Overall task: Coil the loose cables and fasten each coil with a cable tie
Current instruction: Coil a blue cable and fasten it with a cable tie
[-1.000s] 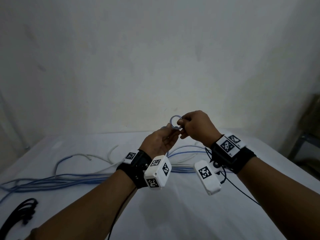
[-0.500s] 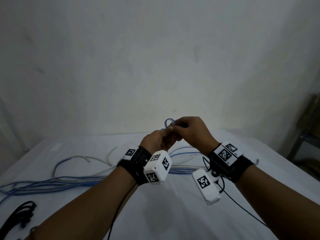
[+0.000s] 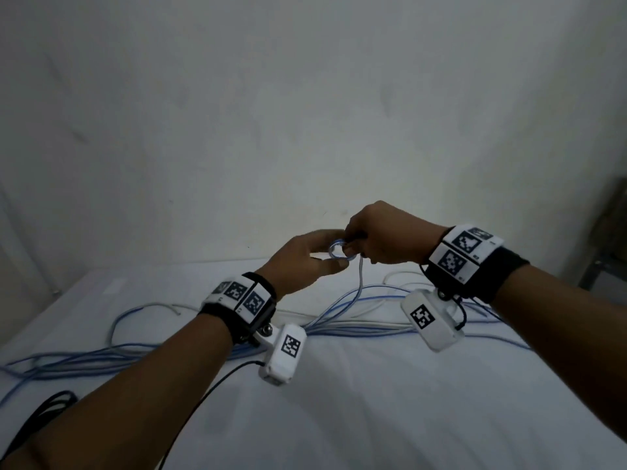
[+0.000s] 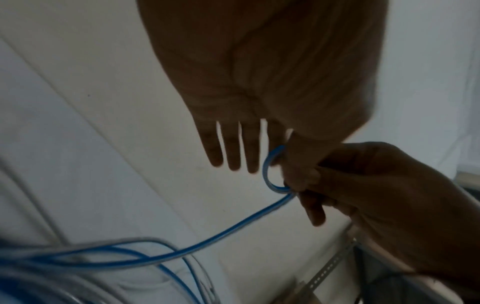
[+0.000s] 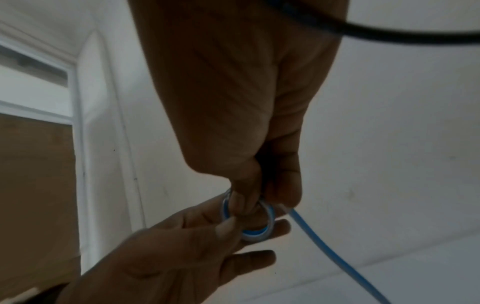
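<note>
A small coil of blue-and-white cable (image 3: 338, 250) is held up above the white table (image 3: 373, 401), between both hands. My left hand (image 3: 317, 262) pinches its lower edge between thumb and forefinger, and the other fingers (image 4: 233, 148) stretch out straight. My right hand (image 3: 359, 239) grips the coil's top with curled fingers. In the right wrist view the coil (image 5: 270, 218) sits under my right fingertips. The cable's tail (image 3: 360, 283) hangs from the coil down to the loose blue and white cables (image 3: 135, 354) lying across the table.
A black strap-like bundle (image 3: 47, 405) lies at the table's near left corner. Thin black leads run from the wrist cameras (image 3: 285, 354) over the table. A plain wall stands behind, and dark furniture (image 3: 607, 252) is at the far right.
The coil was held up in front of both hands. Now it sits lower between the fingertips, my left fingers have spread out, and the cable's tail hangs in plain sight.
</note>
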